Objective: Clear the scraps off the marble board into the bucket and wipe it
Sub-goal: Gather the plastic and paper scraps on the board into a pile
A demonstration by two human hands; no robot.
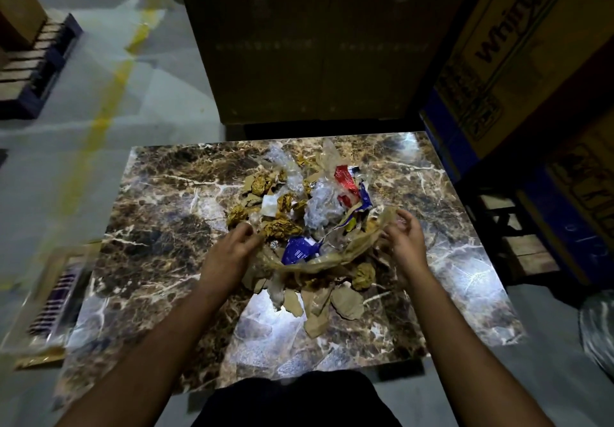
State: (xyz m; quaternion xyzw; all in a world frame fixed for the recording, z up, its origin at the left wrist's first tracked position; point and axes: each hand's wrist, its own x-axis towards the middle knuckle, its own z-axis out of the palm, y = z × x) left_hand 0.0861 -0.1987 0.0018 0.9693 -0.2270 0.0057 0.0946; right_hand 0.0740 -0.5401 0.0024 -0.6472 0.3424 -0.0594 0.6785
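A brown veined marble board (159, 214) lies flat in front of me. A heap of scraps (299, 207) covers its middle: crumpled brown paper balls, clear plastic, red and blue wrappers, torn cardboard bits. My left hand (229, 257) and my right hand (403, 244) each pinch one end of a long tan plastic strip (335, 258), which sags between them over the near part of the heap. A blue wrapper (297, 250) lies just behind the strip. No bucket is visible.
Large cardboard boxes (518, 44) stand along the right and behind the board. A wooden pallet (36, 64) sits on the grey floor at far left. A flat carton piece (50, 300) lies by the board's left edge, a clear plastic bag (598, 330) at the right.
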